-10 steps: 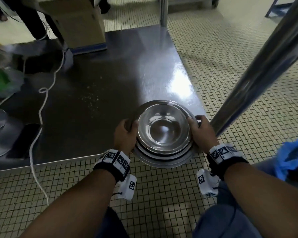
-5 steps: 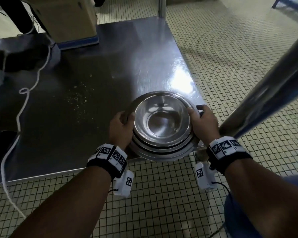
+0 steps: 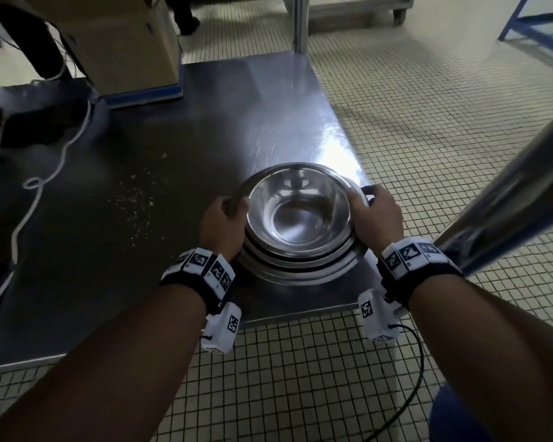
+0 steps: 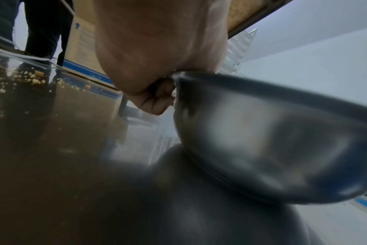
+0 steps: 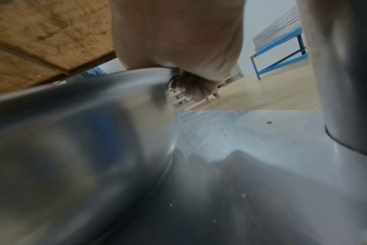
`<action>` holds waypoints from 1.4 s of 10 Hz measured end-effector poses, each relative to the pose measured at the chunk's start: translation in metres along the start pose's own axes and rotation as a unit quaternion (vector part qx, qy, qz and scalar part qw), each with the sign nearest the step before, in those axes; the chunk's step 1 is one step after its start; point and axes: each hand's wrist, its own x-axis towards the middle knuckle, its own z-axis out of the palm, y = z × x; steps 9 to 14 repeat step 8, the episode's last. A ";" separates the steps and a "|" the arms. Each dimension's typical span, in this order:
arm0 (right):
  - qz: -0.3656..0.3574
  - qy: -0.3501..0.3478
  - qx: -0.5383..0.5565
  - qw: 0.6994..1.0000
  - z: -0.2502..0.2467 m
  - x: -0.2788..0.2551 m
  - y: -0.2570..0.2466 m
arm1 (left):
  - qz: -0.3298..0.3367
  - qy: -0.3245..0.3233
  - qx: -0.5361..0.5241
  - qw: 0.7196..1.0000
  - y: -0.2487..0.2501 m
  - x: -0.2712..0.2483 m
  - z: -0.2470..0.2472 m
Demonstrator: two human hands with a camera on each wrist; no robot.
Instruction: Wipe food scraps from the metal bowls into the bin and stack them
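My left hand (image 3: 220,225) and right hand (image 3: 375,219) each clamp opposite rims of the nested stack of metal bowls (image 3: 297,218) at the near right corner of the steel table (image 3: 205,129), probably heavy, rigid and slick, so rims give the surest purchase.

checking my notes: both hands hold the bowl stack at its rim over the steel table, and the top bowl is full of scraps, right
Not quite. The top bowl is empty and clean, as the head view shows. The rest holds: left hand and right hand grip the stack's rim over the steel table.
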 end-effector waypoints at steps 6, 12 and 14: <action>-0.173 -0.032 -0.132 0.976 -0.029 -0.045 -0.056 | 0.154 -0.048 0.239 0.958 0.045 -0.033 -0.042; -0.205 -0.181 -0.195 0.942 -0.055 -0.073 -0.076 | 0.150 -0.206 0.276 0.927 0.076 -0.060 -0.070; -0.205 -0.181 -0.195 0.942 -0.055 -0.073 -0.076 | 0.150 -0.206 0.276 0.927 0.076 -0.060 -0.070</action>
